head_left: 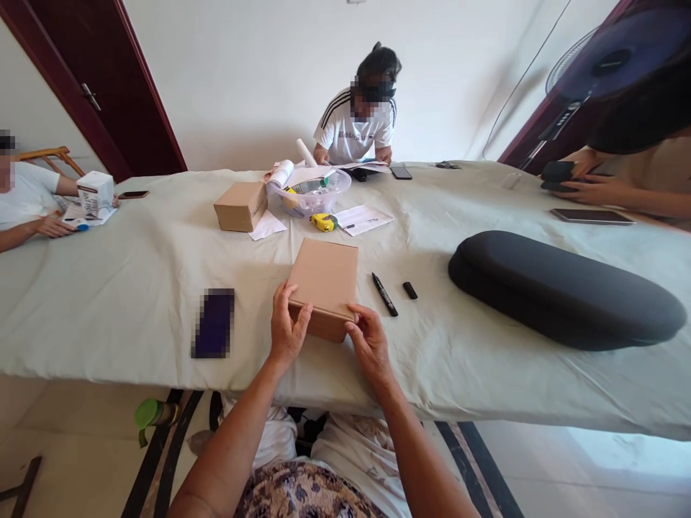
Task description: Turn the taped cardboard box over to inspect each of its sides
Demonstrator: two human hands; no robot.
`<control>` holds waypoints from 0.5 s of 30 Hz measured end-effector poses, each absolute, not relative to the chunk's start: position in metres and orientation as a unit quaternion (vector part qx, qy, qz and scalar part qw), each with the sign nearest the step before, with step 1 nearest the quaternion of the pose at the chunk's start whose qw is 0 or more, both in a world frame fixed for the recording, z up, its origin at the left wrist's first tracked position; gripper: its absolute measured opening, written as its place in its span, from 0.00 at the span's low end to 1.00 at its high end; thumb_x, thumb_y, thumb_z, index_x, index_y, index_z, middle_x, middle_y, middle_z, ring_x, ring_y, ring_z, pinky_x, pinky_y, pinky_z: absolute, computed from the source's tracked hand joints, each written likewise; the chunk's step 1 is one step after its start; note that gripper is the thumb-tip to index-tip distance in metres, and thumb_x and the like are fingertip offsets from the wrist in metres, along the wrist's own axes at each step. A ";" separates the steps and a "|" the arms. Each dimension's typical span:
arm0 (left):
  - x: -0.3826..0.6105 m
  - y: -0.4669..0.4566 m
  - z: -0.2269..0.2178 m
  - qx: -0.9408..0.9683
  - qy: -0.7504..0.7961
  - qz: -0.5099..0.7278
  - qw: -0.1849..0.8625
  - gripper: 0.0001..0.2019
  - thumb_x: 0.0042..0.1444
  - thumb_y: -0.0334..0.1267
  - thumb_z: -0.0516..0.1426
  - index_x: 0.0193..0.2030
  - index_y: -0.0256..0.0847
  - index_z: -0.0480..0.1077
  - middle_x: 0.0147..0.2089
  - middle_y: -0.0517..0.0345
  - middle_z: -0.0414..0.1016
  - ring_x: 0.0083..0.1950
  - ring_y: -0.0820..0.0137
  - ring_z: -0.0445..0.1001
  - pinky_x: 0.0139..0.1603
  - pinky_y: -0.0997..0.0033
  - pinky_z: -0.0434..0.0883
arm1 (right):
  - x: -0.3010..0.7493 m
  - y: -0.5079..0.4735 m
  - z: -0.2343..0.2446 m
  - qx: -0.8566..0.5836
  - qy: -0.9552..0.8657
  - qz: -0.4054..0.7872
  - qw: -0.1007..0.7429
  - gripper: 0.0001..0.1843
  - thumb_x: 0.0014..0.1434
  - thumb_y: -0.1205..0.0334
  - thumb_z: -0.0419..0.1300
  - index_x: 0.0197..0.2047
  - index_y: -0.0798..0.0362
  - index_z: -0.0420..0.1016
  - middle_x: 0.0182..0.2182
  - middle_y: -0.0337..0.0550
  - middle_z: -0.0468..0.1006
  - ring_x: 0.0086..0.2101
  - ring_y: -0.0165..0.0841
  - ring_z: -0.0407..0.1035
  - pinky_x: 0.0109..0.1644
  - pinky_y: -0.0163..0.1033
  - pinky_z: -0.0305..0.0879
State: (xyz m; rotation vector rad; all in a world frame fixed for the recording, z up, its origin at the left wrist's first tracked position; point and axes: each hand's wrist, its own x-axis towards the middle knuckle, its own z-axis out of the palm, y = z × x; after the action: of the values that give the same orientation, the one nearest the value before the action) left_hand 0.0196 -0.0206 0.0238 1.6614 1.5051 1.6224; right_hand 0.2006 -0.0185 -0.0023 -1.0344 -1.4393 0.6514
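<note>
A closed brown cardboard box (324,270) sits on the cloth-covered table in front of me. My left hand (288,324) grips its near left corner, fingers along the side and thumb on the front edge. At the near right corner, my right hand (370,342) has its thumb and forefinger pressed to the edge of the box. Just right of the box lies an uncapped black marker (384,294), with its black cap (409,290) apart from it. A dark, blurred-out phone-like slab (214,324) lies to the left.
Beyond the box stand another cardboard box (240,206), a clear plastic basin (316,194) of supplies, a yellow tape measure (324,221) and a printed sheet (364,220). A long black case (566,288) occupies the right. Other people sit left, opposite and right.
</note>
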 end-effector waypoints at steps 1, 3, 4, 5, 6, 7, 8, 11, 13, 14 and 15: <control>0.020 -0.021 0.023 0.591 0.533 0.577 0.184 0.22 0.65 0.52 0.55 0.60 0.43 0.63 0.65 0.44 0.66 0.69 0.58 0.64 0.71 0.52 0.60 | 0.203 -0.020 -0.003 -0.442 -0.617 0.288 0.584 0.17 0.64 0.48 0.58 0.51 0.47 0.74 0.35 0.39 0.71 0.34 0.35 0.67 0.42 0.42 0.69; 0.021 -0.021 0.022 0.591 0.531 0.581 0.180 0.22 0.65 0.52 0.54 0.60 0.43 0.63 0.65 0.43 0.66 0.69 0.58 0.64 0.70 0.52 0.61 | 0.205 -0.024 -0.005 -0.447 -0.619 0.295 0.574 0.18 0.64 0.49 0.57 0.54 0.47 0.74 0.38 0.42 0.74 0.37 0.36 0.69 0.45 0.43 0.70; 0.021 -0.021 0.022 0.590 0.530 0.582 0.180 0.22 0.66 0.52 0.54 0.60 0.43 0.63 0.65 0.43 0.66 0.69 0.58 0.64 0.71 0.52 0.60 | 0.206 -0.025 -0.006 -0.451 -0.622 0.296 0.567 0.19 0.65 0.50 0.57 0.55 0.47 0.74 0.39 0.42 0.75 0.38 0.36 0.70 0.46 0.43 0.70; 0.022 -0.021 0.021 0.588 0.530 0.582 0.182 0.22 0.66 0.52 0.54 0.60 0.43 0.63 0.65 0.42 0.66 0.69 0.57 0.64 0.71 0.51 0.60 | 0.207 -0.026 -0.007 -0.456 -0.625 0.296 0.561 0.20 0.64 0.51 0.57 0.56 0.47 0.73 0.40 0.43 0.75 0.38 0.37 0.70 0.46 0.44 0.71; 0.022 -0.021 0.021 0.586 0.532 0.582 0.185 0.22 0.65 0.53 0.54 0.60 0.43 0.64 0.66 0.43 0.66 0.70 0.57 0.64 0.71 0.51 0.60 | 0.208 -0.027 -0.008 -0.459 -0.628 0.295 0.555 0.21 0.64 0.51 0.57 0.57 0.47 0.73 0.40 0.43 0.75 0.38 0.37 0.70 0.46 0.44 0.71; 0.022 -0.021 0.020 0.584 0.534 0.582 0.189 0.23 0.65 0.54 0.54 0.60 0.44 0.64 0.66 0.43 0.66 0.70 0.57 0.63 0.71 0.51 0.60 | 0.209 -0.027 -0.009 -0.462 -0.630 0.293 0.551 0.22 0.63 0.52 0.57 0.59 0.47 0.72 0.40 0.43 0.75 0.38 0.36 0.70 0.45 0.44 0.71; 0.021 -0.021 0.019 0.583 0.535 0.580 0.193 0.24 0.64 0.56 0.55 0.60 0.44 0.64 0.67 0.43 0.65 0.71 0.56 0.63 0.71 0.51 0.59 | 0.210 -0.026 -0.011 -0.466 -0.632 0.291 0.546 0.25 0.63 0.52 0.57 0.61 0.47 0.70 0.39 0.42 0.75 0.37 0.36 0.70 0.44 0.44 0.72; 0.017 -0.022 0.016 0.581 0.535 0.577 0.206 0.27 0.63 0.59 0.55 0.62 0.45 0.65 0.70 0.44 0.63 0.73 0.55 0.61 0.73 0.51 0.58 | 0.215 -0.024 -0.016 -0.494 -0.642 0.289 0.511 0.32 0.61 0.53 0.57 0.67 0.49 0.63 0.33 0.38 0.73 0.33 0.35 0.69 0.43 0.44 0.71; 0.012 -0.022 0.012 0.580 0.530 0.578 0.221 0.28 0.64 0.60 0.54 0.63 0.46 0.64 0.70 0.46 0.64 0.73 0.56 0.62 0.73 0.52 0.58 | 0.218 -0.022 -0.020 -0.515 -0.667 0.269 0.466 0.31 0.61 0.53 0.57 0.66 0.51 0.65 0.32 0.39 0.75 0.32 0.37 0.70 0.43 0.46 0.70; 0.010 -0.022 0.009 0.575 0.528 0.580 0.233 0.29 0.64 0.60 0.53 0.65 0.46 0.63 0.70 0.46 0.66 0.72 0.57 0.63 0.72 0.53 0.59 | 0.219 -0.022 -0.021 -0.523 -0.682 0.249 0.446 0.29 0.61 0.54 0.57 0.64 0.51 0.67 0.33 0.41 0.76 0.34 0.39 0.71 0.44 0.47 0.70; 0.008 -0.022 0.006 0.565 0.527 0.585 0.248 0.30 0.64 0.59 0.53 0.66 0.46 0.62 0.69 0.45 0.67 0.71 0.57 0.65 0.71 0.54 0.61 | 0.220 -0.021 -0.023 -0.531 -0.694 0.223 0.432 0.26 0.61 0.54 0.57 0.60 0.52 0.70 0.35 0.44 0.78 0.35 0.41 0.71 0.45 0.49 0.69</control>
State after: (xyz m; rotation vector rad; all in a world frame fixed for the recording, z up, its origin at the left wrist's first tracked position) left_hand 0.0076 -0.0223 0.0062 1.5397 1.4357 1.5947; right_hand 0.2196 -0.0213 -0.0227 -1.3237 -1.7292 0.5562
